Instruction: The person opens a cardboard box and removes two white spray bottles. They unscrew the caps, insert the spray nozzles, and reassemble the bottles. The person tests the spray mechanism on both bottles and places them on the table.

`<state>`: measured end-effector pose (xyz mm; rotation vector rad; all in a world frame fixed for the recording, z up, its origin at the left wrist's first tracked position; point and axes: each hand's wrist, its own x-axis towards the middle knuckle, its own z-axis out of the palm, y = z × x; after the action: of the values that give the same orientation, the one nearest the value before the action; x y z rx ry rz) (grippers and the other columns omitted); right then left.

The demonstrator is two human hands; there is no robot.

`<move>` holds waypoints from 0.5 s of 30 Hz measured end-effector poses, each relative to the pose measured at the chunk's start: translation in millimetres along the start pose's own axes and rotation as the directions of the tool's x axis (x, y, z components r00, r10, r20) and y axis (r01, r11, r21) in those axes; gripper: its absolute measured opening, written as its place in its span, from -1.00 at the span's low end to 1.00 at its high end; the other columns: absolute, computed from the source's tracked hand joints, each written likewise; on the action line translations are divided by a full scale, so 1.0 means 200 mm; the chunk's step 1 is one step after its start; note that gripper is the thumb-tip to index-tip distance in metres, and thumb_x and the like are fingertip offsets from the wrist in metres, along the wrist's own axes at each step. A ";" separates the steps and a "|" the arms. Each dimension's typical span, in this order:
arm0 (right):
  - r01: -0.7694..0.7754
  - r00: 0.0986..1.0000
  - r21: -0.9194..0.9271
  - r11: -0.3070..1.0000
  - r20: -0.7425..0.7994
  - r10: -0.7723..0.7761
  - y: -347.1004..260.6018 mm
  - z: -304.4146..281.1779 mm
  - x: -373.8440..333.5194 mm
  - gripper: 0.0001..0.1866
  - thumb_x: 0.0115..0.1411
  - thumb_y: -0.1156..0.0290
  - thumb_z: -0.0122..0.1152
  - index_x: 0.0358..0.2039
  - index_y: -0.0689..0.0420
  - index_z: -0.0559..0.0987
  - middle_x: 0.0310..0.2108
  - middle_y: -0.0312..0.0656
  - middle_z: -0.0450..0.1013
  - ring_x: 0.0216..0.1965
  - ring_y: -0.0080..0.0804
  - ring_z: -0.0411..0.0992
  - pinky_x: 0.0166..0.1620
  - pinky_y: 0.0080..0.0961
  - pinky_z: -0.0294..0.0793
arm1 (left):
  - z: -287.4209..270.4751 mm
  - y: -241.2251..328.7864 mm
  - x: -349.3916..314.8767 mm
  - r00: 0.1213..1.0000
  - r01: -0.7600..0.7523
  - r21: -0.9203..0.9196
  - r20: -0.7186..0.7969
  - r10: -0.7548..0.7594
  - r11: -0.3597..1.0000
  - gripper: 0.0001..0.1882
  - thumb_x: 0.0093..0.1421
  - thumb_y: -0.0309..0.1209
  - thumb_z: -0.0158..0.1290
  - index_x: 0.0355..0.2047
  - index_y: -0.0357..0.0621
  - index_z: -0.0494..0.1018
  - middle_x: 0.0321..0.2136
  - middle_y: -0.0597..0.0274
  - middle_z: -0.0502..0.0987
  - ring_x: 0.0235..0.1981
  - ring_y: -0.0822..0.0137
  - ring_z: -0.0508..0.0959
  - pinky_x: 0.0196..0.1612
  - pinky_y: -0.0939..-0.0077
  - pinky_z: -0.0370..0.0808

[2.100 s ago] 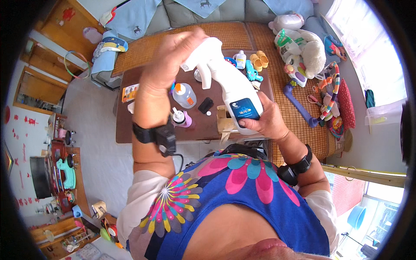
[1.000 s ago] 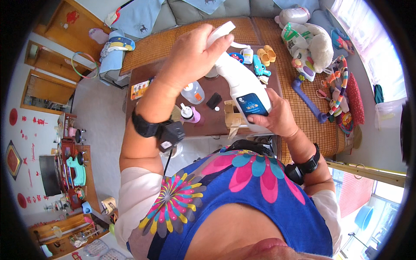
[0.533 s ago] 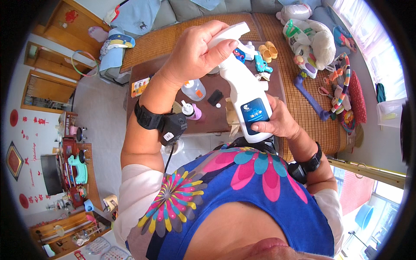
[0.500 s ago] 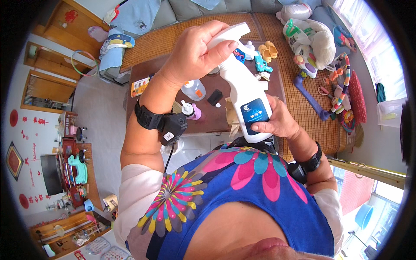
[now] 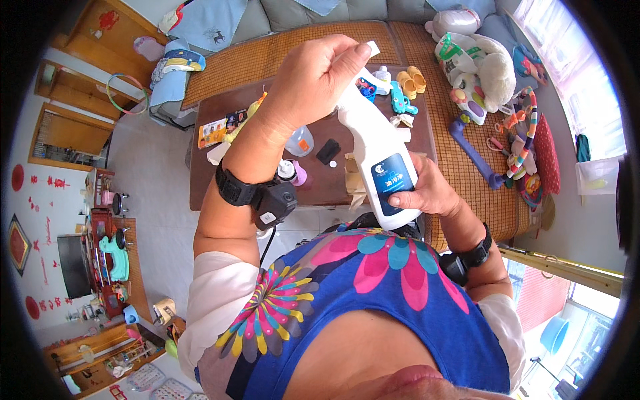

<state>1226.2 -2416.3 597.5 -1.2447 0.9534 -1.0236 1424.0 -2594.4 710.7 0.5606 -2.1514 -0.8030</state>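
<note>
The right hand [image 5: 427, 190] is gripping the white spray bottle [image 5: 380, 167] by its body; the left hand [image 5: 313, 77] is clenching its nozzle head, still attached.

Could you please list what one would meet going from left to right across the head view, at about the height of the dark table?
Folded blue cloth → picture cards → left hand → white spray bottle → right hand → purple toy → red cushion.

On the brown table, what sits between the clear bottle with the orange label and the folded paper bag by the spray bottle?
In the head view, a small black block and a tiny white dot lie between the clear bottle and the paper bag.
</note>
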 end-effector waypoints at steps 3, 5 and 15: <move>-0.027 0.999 0.084 0.996 0.033 0.024 0.00 0.00 0.00 -0.29 -0.06 0.27 0.67 0.05 0.26 0.52 -0.12 -0.27 0.56 -0.09 -0.53 0.49 0.04 -0.48 0.49 | 0.00 0.01 -0.01 0.999 -0.031 -0.030 0.007 0.031 0.999 -0.60 0.40 -0.10 0.05 -0.21 -0.23 0.61 -0.52 0.11 0.62 -0.47 0.25 0.63 -0.38 0.41 0.52; -0.017 1.000 0.083 0.996 0.017 0.016 0.00 0.00 0.00 -0.28 -0.07 0.27 0.67 0.06 0.26 0.51 -0.12 -0.27 0.56 -0.09 -0.53 0.49 0.04 -0.48 0.49 | 0.00 0.00 -0.01 0.999 -0.052 -0.046 0.005 0.053 0.998 -0.60 0.40 -0.10 0.05 -0.21 -0.24 0.60 -0.52 0.12 0.62 -0.47 0.28 0.63 -0.38 0.43 0.52; -0.051 0.999 0.185 0.981 0.029 0.046 0.02 -0.02 -0.01 -0.24 -0.09 0.24 0.68 0.08 0.25 0.51 -0.11 -0.28 0.57 -0.10 -0.54 0.51 0.04 -0.49 0.51 | -0.03 -0.04 -0.01 0.983 -0.114 -0.482 0.074 0.170 0.869 -0.54 0.39 -0.08 0.07 0.06 -0.20 0.54 0.04 0.02 0.54 0.13 0.22 0.48 0.17 0.42 0.38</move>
<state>1221.7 -2415.2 592.3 -1.0720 0.8451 -1.0322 1431.3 -2600.6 708.2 0.0989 -1.9605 -1.2543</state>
